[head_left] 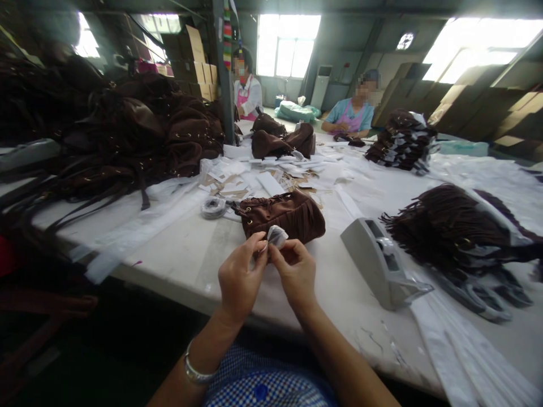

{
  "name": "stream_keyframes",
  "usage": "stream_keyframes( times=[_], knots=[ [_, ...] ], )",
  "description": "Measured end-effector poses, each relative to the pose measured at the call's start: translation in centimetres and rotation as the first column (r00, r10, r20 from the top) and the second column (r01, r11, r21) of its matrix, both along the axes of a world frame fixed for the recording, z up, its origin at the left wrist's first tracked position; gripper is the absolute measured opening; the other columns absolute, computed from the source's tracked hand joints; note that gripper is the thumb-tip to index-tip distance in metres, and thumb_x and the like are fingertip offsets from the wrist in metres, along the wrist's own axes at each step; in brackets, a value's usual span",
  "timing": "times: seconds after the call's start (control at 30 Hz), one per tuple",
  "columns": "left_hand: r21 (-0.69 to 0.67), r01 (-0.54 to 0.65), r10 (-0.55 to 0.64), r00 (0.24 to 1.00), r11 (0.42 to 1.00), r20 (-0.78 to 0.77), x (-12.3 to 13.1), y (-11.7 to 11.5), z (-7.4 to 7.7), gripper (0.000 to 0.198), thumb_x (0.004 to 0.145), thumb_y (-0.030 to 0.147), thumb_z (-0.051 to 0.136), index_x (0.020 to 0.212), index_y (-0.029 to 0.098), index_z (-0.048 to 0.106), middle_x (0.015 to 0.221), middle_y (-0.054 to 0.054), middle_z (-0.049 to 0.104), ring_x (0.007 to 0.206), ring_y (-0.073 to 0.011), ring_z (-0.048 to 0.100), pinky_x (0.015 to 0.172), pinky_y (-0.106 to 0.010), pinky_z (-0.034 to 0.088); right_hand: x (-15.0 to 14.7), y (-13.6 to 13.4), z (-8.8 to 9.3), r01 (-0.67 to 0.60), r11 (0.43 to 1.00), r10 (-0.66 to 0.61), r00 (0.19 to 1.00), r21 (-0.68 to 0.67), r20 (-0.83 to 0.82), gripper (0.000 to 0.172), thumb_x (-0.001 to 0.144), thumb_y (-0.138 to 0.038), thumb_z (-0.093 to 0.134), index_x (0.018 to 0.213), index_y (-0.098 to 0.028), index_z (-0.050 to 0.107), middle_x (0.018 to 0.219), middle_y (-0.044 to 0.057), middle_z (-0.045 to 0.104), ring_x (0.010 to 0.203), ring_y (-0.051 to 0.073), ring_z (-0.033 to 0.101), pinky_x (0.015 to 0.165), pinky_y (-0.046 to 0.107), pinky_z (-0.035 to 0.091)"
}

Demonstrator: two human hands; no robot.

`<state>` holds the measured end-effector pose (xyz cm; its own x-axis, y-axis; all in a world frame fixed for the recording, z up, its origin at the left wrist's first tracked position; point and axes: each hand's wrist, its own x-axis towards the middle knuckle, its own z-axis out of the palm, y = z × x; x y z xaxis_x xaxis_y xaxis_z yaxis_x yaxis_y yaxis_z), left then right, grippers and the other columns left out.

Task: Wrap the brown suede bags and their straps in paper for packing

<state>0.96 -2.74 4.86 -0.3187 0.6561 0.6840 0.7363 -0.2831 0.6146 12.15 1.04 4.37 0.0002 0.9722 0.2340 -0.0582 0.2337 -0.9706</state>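
Observation:
Both my left hand (241, 274) and my right hand (294, 271) pinch a small, crumpled piece of thin translucent wrapping (277, 236) between thumbs and fingers. They meet over the near edge of the table. Just behind them a dark brown drawstring bag (286, 217) lies on its side, with gold eyelets at its left end. Left of the bag sits a coil of grey strap or tape (213, 208). My fingertips partly hide the wrapping's lower end, and what it covers cannot be made out.
A grey tape dispenser (377, 263) stands to the right, beside fringed brown bags (453, 226). Brown bags (169, 124) are heaped at left. Paper and cardboard scraps (271, 180) litter the middle of the white table (178, 249). Two people, one in a blue top (343, 113), are across it.

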Motion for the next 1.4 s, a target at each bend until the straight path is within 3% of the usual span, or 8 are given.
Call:
stream_keyframes(
  times=[0.23,0.43,0.53,0.7,0.83,1.1,1.27,1.4],
  knots=[
    [-0.009,0.116,-0.117,0.99,0.993,-0.078,1.1,-0.6,-1.0,0.045,0.093,0.014,0.054,0.136,0.024,0.056,0.131,-0.005,0.064,0.113,-0.0208,0.066,0.1,-0.029,0.05,0.6,0.2,-0.2,-0.061,0.995,0.051,0.992,-0.081,-0.116,0.024,0.079,-0.039,0.076,0.077,-0.018,0.064,0.07,0.0,0.066,0.067,0.015,0.062,0.067,0.028,0.052],
    [-0.059,0.18,-0.181,0.984,0.982,-0.009,1.4,-0.7,-0.8,0.045,0.093,0.014,0.052,0.137,0.025,0.056,0.137,-0.005,0.06,0.123,-0.0232,0.059,0.106,-0.034,0.047,1.1,0.3,0.1,-0.108,0.991,0.098,0.989,-0.084,-0.112,0.026,0.075,-0.04,0.079,0.086,-0.019,0.067,0.081,0.002,0.071,0.076,0.019,0.066,0.075,0.031,0.055],
    [-0.134,0.235,-0.209,0.961,0.963,0.182,0.1,-0.2,0.4,0.044,0.092,0.022,0.057,0.135,0.027,0.056,0.125,-0.005,0.069,0.114,-0.0231,0.065,0.101,-0.034,0.05,1.5,0.9,0.5,-0.135,0.987,0.127,0.988,-0.091,-0.09,0.027,0.076,-0.04,0.078,0.092,-0.018,0.072,0.085,0.004,0.074,0.077,0.019,0.068,0.076,0.033,0.056],
    [-0.143,0.511,-0.364,0.755,0.848,0.545,-3.2,2.0,2.8,0.045,0.084,0.035,0.069,0.125,0.019,0.063,0.109,-0.008,0.074,0.101,-0.0235,0.069,0.084,-0.031,0.057,1.4,2.7,1.5,-0.2,0.979,0.197,0.979,-0.05,-0.05,0.031,0.074,-0.039,0.078,0.098,-0.02,0.075,0.094,0.004,0.075,0.084,0.022,0.07,0.082,0.037,0.057],
    [-0.256,0.46,-0.323,0.84,0.85,0.437,-4.7,3.0,3.6,0.034,0.077,0.041,0.075,0.102,0.019,0.075,0.093,-0.006,0.073,0.081,-0.0199,0.066,0.065,-0.025,0.053,0.5,3.9,2.2,-0.238,0.971,0.236,0.967,-0.015,-0.091,0.033,0.07,-0.036,0.081,0.099,-0.022,0.074,0.091,0.002,0.075,0.084,0.02,0.069,0.083,0.034,0.056],
    [-0.228,0.554,-0.357,0.747,0.801,0.561,-4.7,3.2,1.7,0.038,0.079,0.038,0.073,0.11,0.017,0.069,0.102,-0.008,0.072,0.083,-0.0191,0.065,0.07,-0.027,0.052,0.1,4.4,1.5,-0.356,0.926,0.32,0.918,-0.127,-0.235,0.034,0.061,-0.04,0.086,0.085,-0.019,0.076,0.082,0.002,0.075,0.073,0.017,0.067,0.075,0.032,0.055],
    [-0.214,0.501,-0.313,0.765,0.839,0.564,-3.9,3.4,1.3,0.036,0.075,0.036,0.076,0.104,0.015,0.068,0.093,-0.006,0.07,0.075,-0.0146,0.062,0.063,-0.022,0.048,0.1,4.7,0.7,-0.393,0.901,0.343,0.905,-0.183,-0.252,0.038,0.057,-0.044,0.087,0.083,-0.017,0.076,0.079,0.003,0.075,0.068,0.016,0.067,0.07,0.031,0.055],
    [-0.147,0.525,-0.29,0.658,0.838,0.695,-3.4,3.8,0.5,0.048,0.071,0.035,0.079,0.11,0.016,0.06,0.096,-0.006,0.071,0.076,-0.0147,0.066,0.068,-0.024,0.052,0.7,3.9,1.2,-0.394,0.902,0.348,0.906,-0.176,-0.242,0.04,0.065,-0.044,0.083,0.096,-0.019,0.075,0.085,0.003,0.076,0.071,0.016,0.069,0.073,0.031,0.057]
  ],
)
